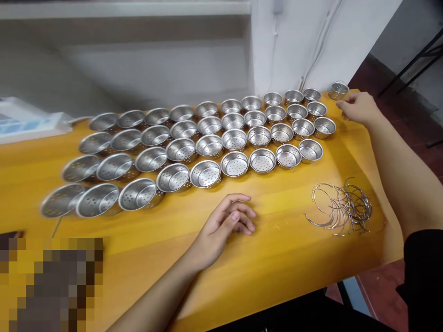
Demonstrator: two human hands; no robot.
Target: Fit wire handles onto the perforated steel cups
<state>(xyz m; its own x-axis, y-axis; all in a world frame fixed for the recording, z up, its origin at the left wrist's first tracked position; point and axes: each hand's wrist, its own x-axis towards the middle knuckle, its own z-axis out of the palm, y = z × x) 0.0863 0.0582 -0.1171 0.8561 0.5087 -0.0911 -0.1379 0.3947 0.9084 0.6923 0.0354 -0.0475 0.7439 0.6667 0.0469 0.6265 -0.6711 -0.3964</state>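
My left hand [226, 221] rests over the middle of the yellow table [270, 276], its fingers loosely bent and apart, holding nothing. At the far right corner, my right hand [358, 107] is just in front of a small perforated metal basket [338, 91] that has a thin wire handle. Its fingers are slightly curled, with nothing visible between them. Several rows of round perforated metal baskets [235, 164] stand open side up beyond my left hand. A tangled pile of curved wire handles [349, 207] lies between my two arms.
A white wall [311, 46] and a recessed shelf [155, 69] border the table's back. At the left are a white and blue object [32, 124] and a pixelated dark patch [51, 286]. Cables [320, 46] hang on the wall. Reddish floor [398, 115] shows past the right edge.
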